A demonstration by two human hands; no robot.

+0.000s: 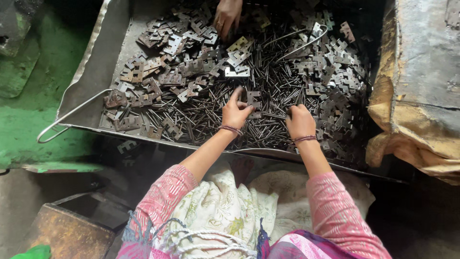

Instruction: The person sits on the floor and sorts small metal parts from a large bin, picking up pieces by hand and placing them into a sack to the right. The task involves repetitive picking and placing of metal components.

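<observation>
A small notched hinge plate [253,99] of dull grey metal sits at the fingertips of the left hand [235,113], near the middle of a big metal tray [103,62]. The left grip is pinched on that plate, thumb and first fingers touching it. Just beside it, nearer the tray's right edge, the right hand [300,122] rests knuckles up on the loose pins [268,86]; its fingers curl down into them, and I cannot tell whether it holds anything. The thin dark pins cover the tray's middle and front edge. More hinge plates lie heaped [167,72] toward the back left corner and another heap [335,81] along the right edge. At the back edge a second person's hand [227,17] reaches into the plates. A wire handle [62,123] juts from the tray's left edge over a green floor [28,120]. A torn brown sack [412,105] stands just right of the tray.
</observation>
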